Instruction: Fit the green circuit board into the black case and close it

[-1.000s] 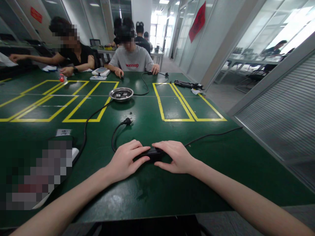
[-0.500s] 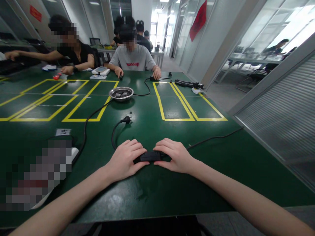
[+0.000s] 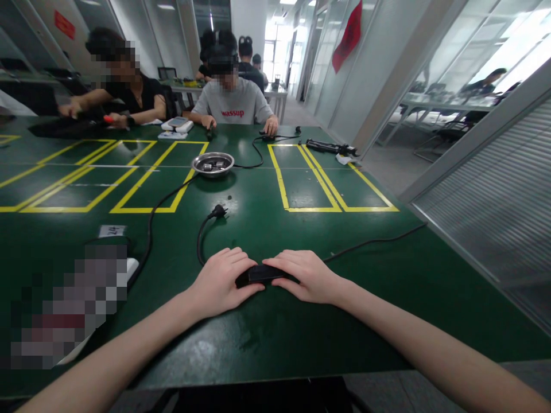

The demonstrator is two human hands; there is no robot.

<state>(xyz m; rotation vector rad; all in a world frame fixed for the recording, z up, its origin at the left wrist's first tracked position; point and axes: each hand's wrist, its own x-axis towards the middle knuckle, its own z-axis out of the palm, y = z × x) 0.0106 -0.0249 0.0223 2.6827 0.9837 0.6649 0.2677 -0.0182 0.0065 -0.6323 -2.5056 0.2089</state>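
Note:
A black power adapter [image 3: 262, 273], a small rectangular block, lies between my hands near the front of the green table [image 3: 275, 338]. My left hand [image 3: 226, 279] is closed on its left end, thumb in front and fingers behind. My right hand [image 3: 305, 276] grips the right end in the same way. From beside my left hand a black cord curves up to a plug [image 3: 220, 211] with its prongs pointing right. Another thin cable [image 3: 374, 243] runs from my right hand towards the table's right edge. My palms hide both ends of the adapter.
A metal bowl [image 3: 213, 164] with shiny parts stands further back, a black cable beside it. At left lies a blurred-out object [image 3: 73, 304] by a paper label [image 3: 112, 230]. Yellow tape marks rectangles. A folded tripod [image 3: 329, 148] lies back right. Two people sit across the table.
My right hand's fingers have slid left over the adapter, covering more of its right end. The plug has shifted slightly left. Across the table, the person at left has drawn an arm in.

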